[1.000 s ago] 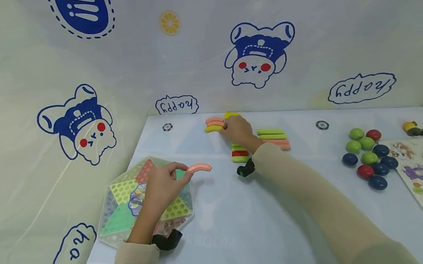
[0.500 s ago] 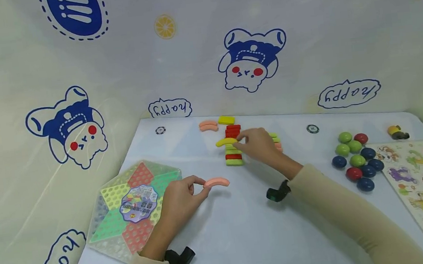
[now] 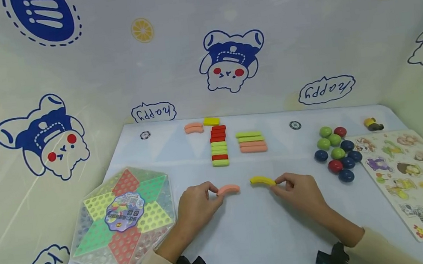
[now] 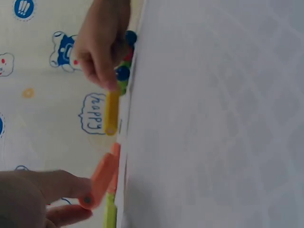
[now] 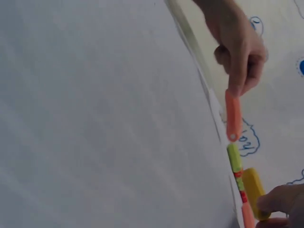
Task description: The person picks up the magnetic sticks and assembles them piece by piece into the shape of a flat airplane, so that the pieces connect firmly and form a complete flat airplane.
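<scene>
My left hand pinches one end of a curved orange-pink block between thumb and forefinger. Facing it, my right hand pinches the end of a curved yellow block. Both blocks are held above the table with a small gap between their free ends. In the left wrist view the yellow block points down toward the orange-pink one. Beyond the hands lies a column of red and green blocks. Two more curved orange-pink blocks sit at the back, beside a yellow rectangular block.
Green and orange-pink bars lie right of the column. A hexagonal game board is at left. Red, green and blue egg-shaped pieces border an animal picture board at right. Two round chips rest near the back edge.
My right hand has picked the curved yellow block from the back group and carried it toward me, opposite the left hand. The left hand, still holding its orange-pink block, has moved right.
</scene>
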A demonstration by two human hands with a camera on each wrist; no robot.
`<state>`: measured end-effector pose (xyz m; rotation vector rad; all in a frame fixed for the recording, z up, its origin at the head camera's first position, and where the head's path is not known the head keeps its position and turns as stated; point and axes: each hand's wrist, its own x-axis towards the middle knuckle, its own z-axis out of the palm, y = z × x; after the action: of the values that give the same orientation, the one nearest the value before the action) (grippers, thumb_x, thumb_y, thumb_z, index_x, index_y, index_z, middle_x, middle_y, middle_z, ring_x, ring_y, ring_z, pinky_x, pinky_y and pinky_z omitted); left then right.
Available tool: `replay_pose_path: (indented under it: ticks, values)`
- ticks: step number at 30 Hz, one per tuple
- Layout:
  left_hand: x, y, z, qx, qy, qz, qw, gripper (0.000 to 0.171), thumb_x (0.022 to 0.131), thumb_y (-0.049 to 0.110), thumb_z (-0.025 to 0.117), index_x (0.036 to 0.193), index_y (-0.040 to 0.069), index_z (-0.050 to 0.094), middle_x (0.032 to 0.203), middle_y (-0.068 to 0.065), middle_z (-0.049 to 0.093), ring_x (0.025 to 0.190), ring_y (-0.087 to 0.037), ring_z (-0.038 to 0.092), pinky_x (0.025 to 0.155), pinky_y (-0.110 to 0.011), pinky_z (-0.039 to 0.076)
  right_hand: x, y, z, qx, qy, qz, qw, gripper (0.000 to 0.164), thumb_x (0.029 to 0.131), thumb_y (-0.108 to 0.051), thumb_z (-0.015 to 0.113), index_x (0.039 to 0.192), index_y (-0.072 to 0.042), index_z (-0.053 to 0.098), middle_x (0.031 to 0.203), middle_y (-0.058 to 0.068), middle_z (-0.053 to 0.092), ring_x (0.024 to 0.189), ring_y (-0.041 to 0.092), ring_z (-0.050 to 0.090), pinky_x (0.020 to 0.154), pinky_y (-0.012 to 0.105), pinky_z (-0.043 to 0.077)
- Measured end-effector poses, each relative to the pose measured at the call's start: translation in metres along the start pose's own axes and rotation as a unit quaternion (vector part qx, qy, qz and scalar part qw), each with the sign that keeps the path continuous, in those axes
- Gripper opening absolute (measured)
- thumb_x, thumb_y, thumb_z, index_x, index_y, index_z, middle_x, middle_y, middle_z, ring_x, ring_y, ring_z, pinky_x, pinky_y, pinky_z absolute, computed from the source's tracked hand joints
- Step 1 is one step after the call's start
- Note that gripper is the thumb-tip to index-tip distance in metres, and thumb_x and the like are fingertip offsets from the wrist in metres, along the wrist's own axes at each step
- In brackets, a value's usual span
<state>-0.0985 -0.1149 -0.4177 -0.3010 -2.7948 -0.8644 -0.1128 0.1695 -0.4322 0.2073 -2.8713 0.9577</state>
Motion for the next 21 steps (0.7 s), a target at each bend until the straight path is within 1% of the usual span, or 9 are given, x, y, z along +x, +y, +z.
replay_pose_path:
  ticks: [2,4,6,9,12,15,18,21]
  values:
    - [-0.001,-0.001,0.004,0.000,-0.001,-0.020,0.9998,0.021,0.077,0.040,0.074,0.080,0.020,0.070,0.044,0.009,0.034,0.041,-0.006,0.032,0.039,-0.023,0.024,-0.007,0.003,0.002,-0.005,0.009,0.004,1.000,0.024,0.077,-0.039,0.075,0.087,-0.018,0.072,0.050,-0.007,0.039,0.047,0.009,0.034,0.043,0.024,0.026]
    - [-0.003,-0.002,0.008,-0.004,-0.010,-0.030,0.9995,0.024,0.077,0.045,0.073,0.079,0.021,0.070,0.045,0.009,0.035,0.042,-0.006,0.033,0.039,-0.023,0.025,-0.012,0.005,0.007,-0.018,0.015,0.003,1.000,0.025,0.077,-0.043,0.075,0.087,-0.020,0.072,0.049,-0.008,0.038,0.046,0.008,0.033,0.043,0.024,0.025]
    - [-0.007,-0.003,0.012,-0.010,-0.017,-0.029,0.9994,0.024,0.077,0.046,0.073,0.078,0.022,0.070,0.045,0.010,0.036,0.042,-0.005,0.034,0.039,-0.023,0.025,-0.015,0.006,0.011,-0.032,0.019,-0.012,0.999,0.027,0.077,-0.046,0.073,0.088,-0.021,0.072,0.048,-0.010,0.038,0.045,0.007,0.033,0.042,0.023,0.025]
    - [-0.010,-0.004,0.016,-0.010,-0.024,-0.017,0.9995,0.026,0.074,0.049,0.074,0.076,0.024,0.069,0.045,0.011,0.038,0.040,-0.005,0.034,0.038,-0.024,0.026,-0.018,0.006,0.016,-0.058,0.030,-0.043,0.997,0.031,0.077,-0.051,0.070,0.090,-0.023,0.072,0.048,-0.012,0.037,0.044,0.005,0.032,0.041,0.023,0.025]
    - [-0.010,-0.005,0.018,-0.017,-0.025,-0.016,0.9994,0.028,0.073,0.054,0.073,0.077,0.026,0.069,0.045,0.011,0.037,0.040,-0.005,0.034,0.038,-0.024,0.026,-0.020,0.004,0.016,-0.077,0.044,-0.063,0.994,0.033,0.077,-0.053,0.070,0.092,-0.024,0.072,0.048,-0.014,0.037,0.043,0.005,0.033,0.041,0.023,0.026]
    - [-0.001,-0.004,0.023,-0.046,-0.032,-0.008,0.9984,0.033,0.077,0.055,0.068,0.092,0.026,0.071,0.045,0.009,0.037,0.040,-0.007,0.033,0.038,-0.025,0.026,-0.018,0.003,0.015,-0.082,0.063,-0.067,0.992,0.035,0.075,-0.051,0.072,0.098,-0.024,0.072,0.048,-0.014,0.036,0.043,0.006,0.033,0.041,0.024,0.026]
    - [0.012,-0.004,0.030,-0.088,-0.048,0.001,0.9950,0.040,0.082,0.053,0.065,0.109,0.024,0.069,0.045,0.008,0.040,0.039,-0.010,0.034,0.039,-0.026,0.026,-0.010,0.000,0.017,-0.058,0.068,-0.079,0.993,0.034,0.077,-0.045,0.074,0.101,-0.021,0.072,0.049,-0.014,0.035,0.044,0.006,0.032,0.042,0.024,0.026]
    - [0.023,-0.003,0.038,-0.119,-0.075,0.001,0.9900,0.042,0.083,0.051,0.064,0.114,0.023,0.068,0.044,0.009,0.044,0.038,-0.011,0.040,0.039,-0.027,0.026,0.000,-0.004,0.022,-0.025,0.057,-0.090,0.994,0.027,0.079,-0.040,0.073,0.097,-0.019,0.073,0.048,-0.013,0.035,0.044,0.005,0.031,0.042,0.023,0.026]
